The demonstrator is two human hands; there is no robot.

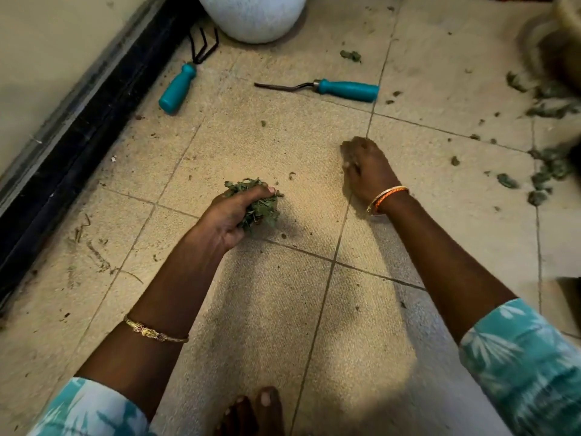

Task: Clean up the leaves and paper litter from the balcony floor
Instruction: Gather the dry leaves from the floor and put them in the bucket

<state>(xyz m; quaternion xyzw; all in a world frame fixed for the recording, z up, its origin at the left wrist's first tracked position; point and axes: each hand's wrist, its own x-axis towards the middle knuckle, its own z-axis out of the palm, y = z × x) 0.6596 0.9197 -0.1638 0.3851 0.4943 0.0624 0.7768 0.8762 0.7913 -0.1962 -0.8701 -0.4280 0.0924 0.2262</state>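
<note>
**Hands gathering leaves on a tiled balcony floor**

The left hand [231, 217] grips a clump of green leaves [256, 202], fingers curled round it, just above the balcony floor [283, 309]. The right hand [366, 169] reaches forward, fingers bent down onto the tile; whether it pinches anything I cannot tell. Most remaining scattered leaves [547, 171] lie well to the right, so the right hand is nearer them. Two teal-handled garden tools [349, 88] lie beyond, by a white pot [251, 17].

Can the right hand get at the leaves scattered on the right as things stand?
Probably yes. The right hand rests on the tiles, seemingly holding nothing, and only bare floor lies between it and the leaves. Its arm would need to stretch further right.
</note>
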